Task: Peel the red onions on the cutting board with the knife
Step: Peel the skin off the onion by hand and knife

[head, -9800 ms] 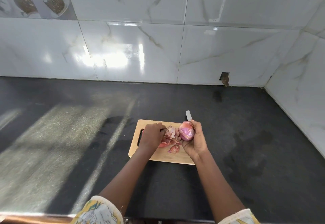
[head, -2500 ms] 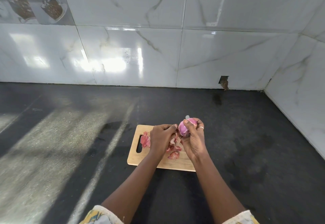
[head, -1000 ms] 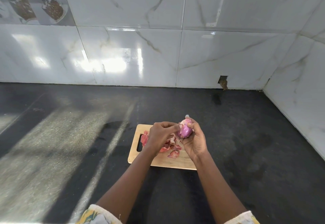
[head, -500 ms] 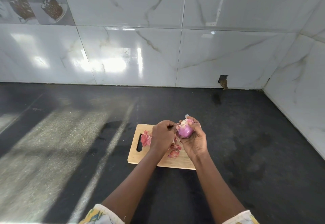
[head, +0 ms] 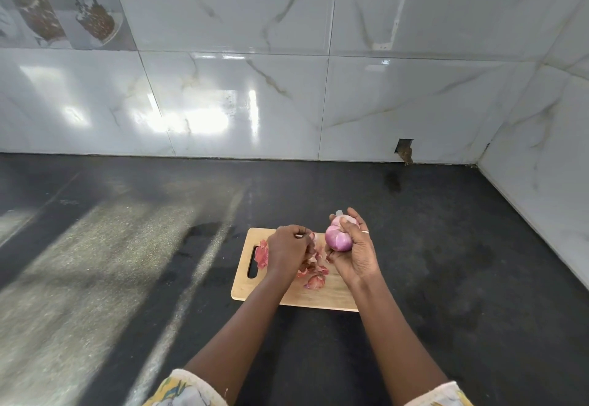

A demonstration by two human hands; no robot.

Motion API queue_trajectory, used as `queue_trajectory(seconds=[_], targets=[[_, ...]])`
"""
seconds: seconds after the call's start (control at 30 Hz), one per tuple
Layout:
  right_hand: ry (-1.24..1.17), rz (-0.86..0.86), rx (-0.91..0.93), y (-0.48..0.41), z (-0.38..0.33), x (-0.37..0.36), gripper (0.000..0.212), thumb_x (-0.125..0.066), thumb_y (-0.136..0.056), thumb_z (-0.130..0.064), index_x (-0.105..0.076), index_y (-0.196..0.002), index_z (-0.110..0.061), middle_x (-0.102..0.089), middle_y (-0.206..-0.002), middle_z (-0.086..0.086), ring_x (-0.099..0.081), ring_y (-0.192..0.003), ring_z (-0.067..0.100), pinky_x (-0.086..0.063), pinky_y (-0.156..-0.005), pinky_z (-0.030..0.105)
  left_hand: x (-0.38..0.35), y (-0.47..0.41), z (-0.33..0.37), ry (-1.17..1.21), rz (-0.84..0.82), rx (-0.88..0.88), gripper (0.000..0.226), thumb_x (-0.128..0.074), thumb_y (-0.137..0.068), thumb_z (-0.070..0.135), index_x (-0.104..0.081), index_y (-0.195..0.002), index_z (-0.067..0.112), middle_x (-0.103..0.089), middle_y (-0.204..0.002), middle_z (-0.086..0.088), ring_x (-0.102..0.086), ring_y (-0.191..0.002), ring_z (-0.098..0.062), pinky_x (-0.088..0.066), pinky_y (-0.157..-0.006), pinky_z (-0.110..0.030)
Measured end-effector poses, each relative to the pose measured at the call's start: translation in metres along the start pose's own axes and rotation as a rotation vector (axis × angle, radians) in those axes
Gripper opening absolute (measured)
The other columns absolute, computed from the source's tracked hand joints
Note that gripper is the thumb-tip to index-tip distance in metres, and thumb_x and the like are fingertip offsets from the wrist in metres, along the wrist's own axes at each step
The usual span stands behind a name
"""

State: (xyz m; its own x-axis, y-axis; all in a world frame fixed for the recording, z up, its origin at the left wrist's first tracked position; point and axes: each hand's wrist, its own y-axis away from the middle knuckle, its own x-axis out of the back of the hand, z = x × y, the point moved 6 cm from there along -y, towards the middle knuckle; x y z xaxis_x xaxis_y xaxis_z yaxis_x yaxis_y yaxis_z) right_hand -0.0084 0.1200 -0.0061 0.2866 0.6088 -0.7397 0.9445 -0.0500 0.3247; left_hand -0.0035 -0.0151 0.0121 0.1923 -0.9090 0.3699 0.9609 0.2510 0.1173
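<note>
My right hand [head: 357,256] is closed around a peeled, purple red onion [head: 338,240], held a little above the wooden cutting board [head: 331,297]. A small grey tip of the knife [head: 338,213] pokes out above the onion behind my fingers; the rest of the knife is hidden. My left hand [head: 287,254] hovers over the board just left of the onion, fingertips pinched on a pale scrap of onion skin [head: 313,237]. Loose red peels [head: 314,279] lie on the board under and between my hands, with more peel [head: 262,253] beside the handle slot.
The board sits on a dark stone counter [head: 462,278]. White marble-look tiled walls [head: 350,103] close the back and the right side. A small hole [head: 404,149] breaks the back wall at counter level.
My left hand has pulled away from the onion, down and to the left, with a scrap of skin. My right hand still holds the onion, turned slightly.
</note>
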Motion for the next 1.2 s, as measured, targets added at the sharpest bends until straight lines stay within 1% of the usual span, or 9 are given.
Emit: queue_trajectory(seconds=[0.07,0.13,0.23,0.33,0.5,0.63,0.77,1.03,1.2], targets=[[0.032,0.06,-0.027,-0.001,0.002,-0.001,0.03,-0.062,-0.088,-0.005,-0.057,-0.115,-0.017,-0.061,-0.111,0.012,-0.061,-0.091,0.019,-0.053,-0.065,0.033,0.002,-0.001,0.0,-0.217,-0.009,-0.044,0.025,-0.053,-0.09,0.007,-0.069,-0.108,0.01,-0.072,-0.098,-0.006,-0.066,-0.082,-0.016,-0.048,-0.069,-0.017],[0.048,0.121,-0.064,-0.001,0.005,-0.001,0.033,-0.065,-0.087,-0.012,-0.056,-0.119,-0.012,-0.057,-0.114,0.016,-0.06,-0.087,0.021,-0.056,-0.062,0.034,-0.003,-0.002,-0.003,-0.356,-0.099,-0.055,0.036,-0.044,-0.091,0.001,-0.061,-0.12,0.011,-0.062,-0.123,-0.007,-0.06,-0.107,-0.021,-0.042,-0.078,-0.015],[0.09,0.162,-0.12,0.001,0.009,-0.003,0.028,-0.067,-0.088,-0.018,-0.055,-0.11,-0.009,-0.057,-0.105,0.017,-0.063,-0.086,0.027,-0.061,-0.062,0.038,-0.015,-0.003,-0.007,-0.414,-0.23,-0.08,0.037,-0.041,-0.09,0.003,-0.059,-0.122,0.008,-0.054,-0.134,-0.007,-0.049,-0.123,-0.022,-0.04,-0.101,-0.027],[0.089,0.176,-0.16,0.004,0.009,-0.006,0.024,-0.067,-0.088,-0.02,-0.055,-0.104,-0.005,-0.054,-0.099,0.018,-0.063,-0.079,0.027,-0.06,-0.066,0.039,-0.013,-0.003,-0.002,-0.349,-0.191,-0.161,0.035,-0.047,-0.091,0.01,-0.058,-0.124,0.011,-0.046,-0.141,-0.004,-0.043,-0.129,-0.021,-0.034,-0.109,-0.031],[0.102,0.162,-0.178,0.007,0.003,-0.012,0.013,-0.065,-0.087,-0.013,-0.058,-0.089,-0.003,-0.057,-0.088,0.015,-0.06,-0.073,0.021,-0.06,-0.064,0.035,0.001,0.007,0.017,0.004,-0.08,-0.385,0.044,-0.061,-0.087,0.012,-0.053,-0.129,0.018,-0.057,-0.129,0.003,-0.053,-0.117,-0.003,-0.04,-0.096,-0.011],[0.276,0.155,-0.198,0.005,0.004,-0.012,0.02,-0.067,-0.085,-0.023,-0.063,-0.087,-0.004,-0.063,-0.077,0.013,-0.061,-0.065,0.018,-0.058,-0.057,0.029,-0.006,0.009,0.027,-0.014,-0.164,-0.52,0.044,-0.072,-0.078,0.021,-0.061,-0.12,0.019,-0.055,-0.121,0.014,-0.053,-0.107,0.009,-0.041,-0.09,-0.004],[0.427,0.17,-0.172,0.0,0.001,-0.007,0.025,-0.069,-0.083,-0.03,-0.064,-0.09,-0.007,-0.064,-0.08,0.013,-0.062,-0.066,0.018,-0.059,-0.061,0.033,0.0,0.003,0.026,0.094,-0.195,-0.495,0.04,-0.074,-0.076,0.014,-0.064,-0.114,0.013,-0.064,-0.118,0.0,-0.057,-0.105,0.007,-0.045,-0.092,-0.013],[0.549,0.165,-0.128,-0.003,0.002,-0.006,0.028,-0.068,-0.082,-0.034,-0.067,-0.089,-0.008,-0.063,-0.083,0.012,-0.061,-0.069,0.019,-0.055,-0.066,0.033,0.003,-0.002,0.027,-0.012,-0.144,-0.482,0.038,-0.068,-0.082,0.015,-0.06,-0.119,0.01,-0.069,-0.107,-0.005,-0.064,-0.09,-0.001,-0.049,-0.083,-0.009],[0.661,0.209,-0.005,-0.008,-0.004,-0.004,0.068,-0.072,-0.066,-0.042,-0.062,-0.117,0.001,-0.067,-0.079,0.016,-0.062,-0.059,0.022,-0.051,-0.056,0.032,0.003,-0.002,0.028,-0.025,-0.147,-0.487,0.035,-0.067,-0.083,0.015,-0.061,-0.117,0.008,-0.072,-0.095,-0.007,-0.069,-0.075,-0.014,-0.054,-0.068,-0.015]])
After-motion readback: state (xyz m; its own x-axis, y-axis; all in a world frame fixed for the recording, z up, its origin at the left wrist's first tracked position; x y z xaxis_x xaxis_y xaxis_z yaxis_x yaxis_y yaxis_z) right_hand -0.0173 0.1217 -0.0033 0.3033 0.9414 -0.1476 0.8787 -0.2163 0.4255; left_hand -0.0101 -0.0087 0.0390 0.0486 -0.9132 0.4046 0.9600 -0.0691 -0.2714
